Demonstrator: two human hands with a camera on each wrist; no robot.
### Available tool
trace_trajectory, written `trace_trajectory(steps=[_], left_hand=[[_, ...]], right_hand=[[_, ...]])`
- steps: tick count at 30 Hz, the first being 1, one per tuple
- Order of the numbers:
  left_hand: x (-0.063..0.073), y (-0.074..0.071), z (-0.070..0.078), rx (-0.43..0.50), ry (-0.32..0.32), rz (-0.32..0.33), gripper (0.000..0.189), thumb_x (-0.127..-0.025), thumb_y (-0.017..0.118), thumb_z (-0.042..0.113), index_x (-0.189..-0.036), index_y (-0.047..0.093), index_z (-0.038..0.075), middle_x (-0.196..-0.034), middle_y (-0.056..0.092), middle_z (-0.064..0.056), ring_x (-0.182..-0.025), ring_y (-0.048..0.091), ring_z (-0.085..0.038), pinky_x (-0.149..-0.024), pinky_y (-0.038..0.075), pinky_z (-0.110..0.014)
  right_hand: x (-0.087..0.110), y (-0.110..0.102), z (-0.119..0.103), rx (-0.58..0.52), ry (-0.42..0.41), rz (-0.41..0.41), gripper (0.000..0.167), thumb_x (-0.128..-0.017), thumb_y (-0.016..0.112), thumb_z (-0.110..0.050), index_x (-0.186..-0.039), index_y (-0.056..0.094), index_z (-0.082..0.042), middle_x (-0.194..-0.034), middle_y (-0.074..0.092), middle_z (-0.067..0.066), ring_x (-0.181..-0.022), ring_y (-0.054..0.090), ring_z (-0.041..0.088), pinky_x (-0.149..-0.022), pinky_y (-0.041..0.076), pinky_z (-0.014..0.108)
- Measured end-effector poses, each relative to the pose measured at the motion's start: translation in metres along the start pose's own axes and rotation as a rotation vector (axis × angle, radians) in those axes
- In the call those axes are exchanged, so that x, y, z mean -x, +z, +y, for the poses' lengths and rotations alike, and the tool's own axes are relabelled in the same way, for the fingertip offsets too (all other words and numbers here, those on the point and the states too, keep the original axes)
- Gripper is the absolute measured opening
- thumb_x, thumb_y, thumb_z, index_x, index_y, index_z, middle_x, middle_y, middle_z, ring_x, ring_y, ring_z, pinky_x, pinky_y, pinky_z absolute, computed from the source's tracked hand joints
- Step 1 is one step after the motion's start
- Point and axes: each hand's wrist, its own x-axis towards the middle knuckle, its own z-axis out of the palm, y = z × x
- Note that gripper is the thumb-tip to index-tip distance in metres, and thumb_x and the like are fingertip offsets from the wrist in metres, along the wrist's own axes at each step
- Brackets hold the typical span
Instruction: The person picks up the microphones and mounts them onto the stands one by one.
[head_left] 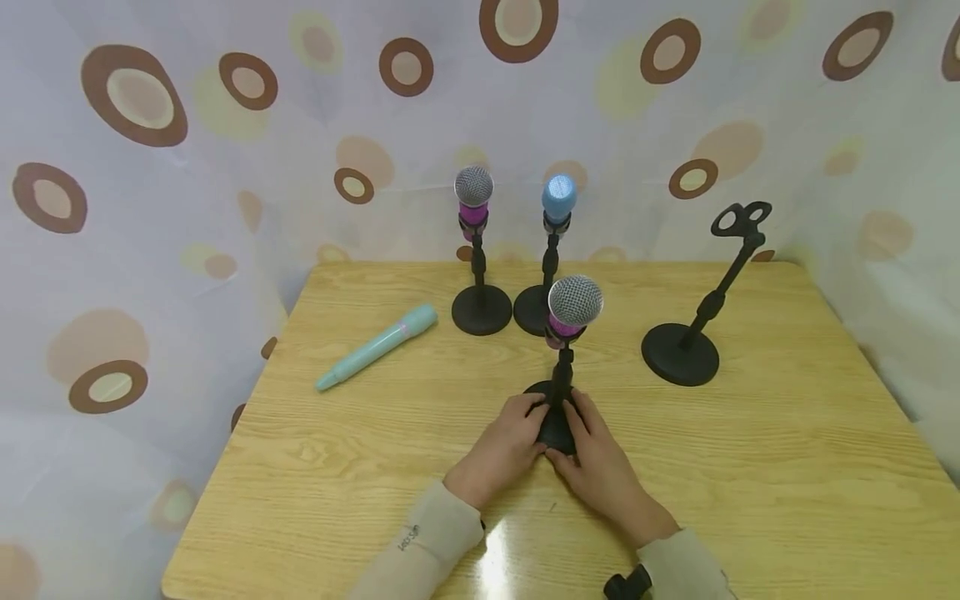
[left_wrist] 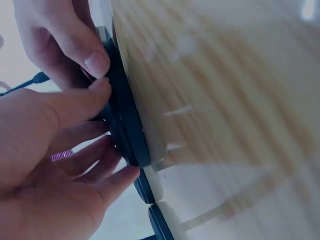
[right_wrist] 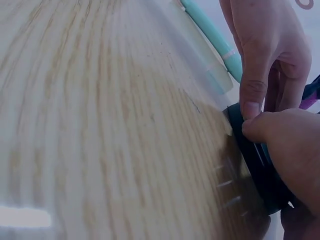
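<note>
A black desk microphone stand (head_left: 555, 429) stands at the front middle of the table, bearing a microphone (head_left: 575, 302) with a silver mesh head and a magenta body. My left hand (head_left: 506, 446) grips the left side of its round base, and my right hand (head_left: 603, 471) holds the right side. Both thumbs meet at the base's near edge; in the left wrist view the left fingers (left_wrist: 100, 150) spread along its rim. The right wrist view has the right thumb (right_wrist: 265, 127) close against the left thumb (right_wrist: 251, 107) over the base.
Behind stand a stand with a magenta microphone (head_left: 473, 190) and one with a blue microphone (head_left: 558, 198). An unloaded stand (head_left: 681, 354) with a clip on top is at right. A turquoise microphone (head_left: 378, 346) lies at left. A patterned curtain (head_left: 420, 167) hangs behind the wooden table (head_left: 787, 433).
</note>
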Motion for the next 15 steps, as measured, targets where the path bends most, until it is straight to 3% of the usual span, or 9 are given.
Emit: trace_trajectory(steps=[3,10,15], left_hand=[[0.0,0.001,0.004,-0.053,-0.026,-0.004,0.049,-0.094,0.069,0.019,-0.138,0.054,0.002,-0.142,0.051,-0.014,-0.133,0.048,-0.028,-0.105,0.049,-0.031],[-0.016,0.004,0.013,-0.221,0.004,0.015,0.048,-0.091,0.072,0.016,-0.134,0.058,-0.001,-0.14,0.055,-0.014,-0.132,0.051,-0.025,-0.11,0.044,-0.029],[-0.029,0.004,0.014,-0.239,0.005,0.016,0.04,-0.096,0.066,0.014,-0.133,0.06,0.0,-0.138,0.056,-0.013,-0.132,0.052,-0.024,-0.109,0.046,-0.027]], right_hand=[[-0.001,0.001,0.0,-0.002,-0.007,-0.016,0.072,-0.087,0.077,-0.019,-0.141,0.042,0.015,-0.152,0.033,0.032,-0.138,0.041,0.046,-0.104,0.046,0.055],[-0.009,-0.004,0.012,0.008,0.039,-0.07,0.072,-0.091,0.073,-0.02,-0.144,0.038,0.014,-0.155,0.029,0.032,-0.141,0.036,0.046,-0.108,0.042,0.056],[-0.016,-0.006,0.021,0.018,0.03,-0.059,0.071,-0.09,0.073,-0.018,-0.143,0.039,0.016,-0.154,0.03,0.033,-0.141,0.036,0.047,-0.108,0.041,0.057]])
